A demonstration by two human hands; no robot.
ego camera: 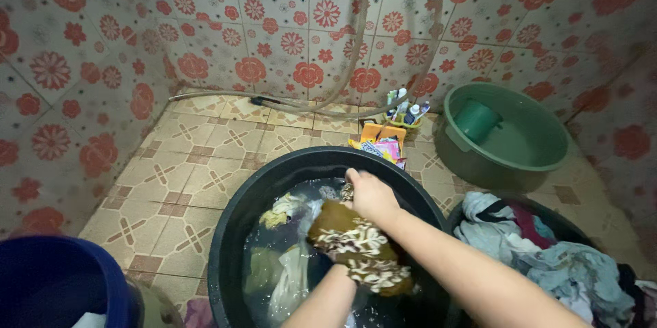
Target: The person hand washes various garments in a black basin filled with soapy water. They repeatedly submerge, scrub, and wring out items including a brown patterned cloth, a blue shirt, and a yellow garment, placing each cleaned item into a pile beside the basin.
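Blue bucket at lower left corner, on patterned floor tiles. Black basin centre, holding soapy water and soaking clothes. Left hand low in basin, mostly hidden under brown patterned cloth; grip cannot be told. Right hand closed on upper end of same cloth, above water. Hose along wall base behind. Bottles and orange holder beyond basin. Green tub with green dipper at upper right. Second basin with piled laundry at right.
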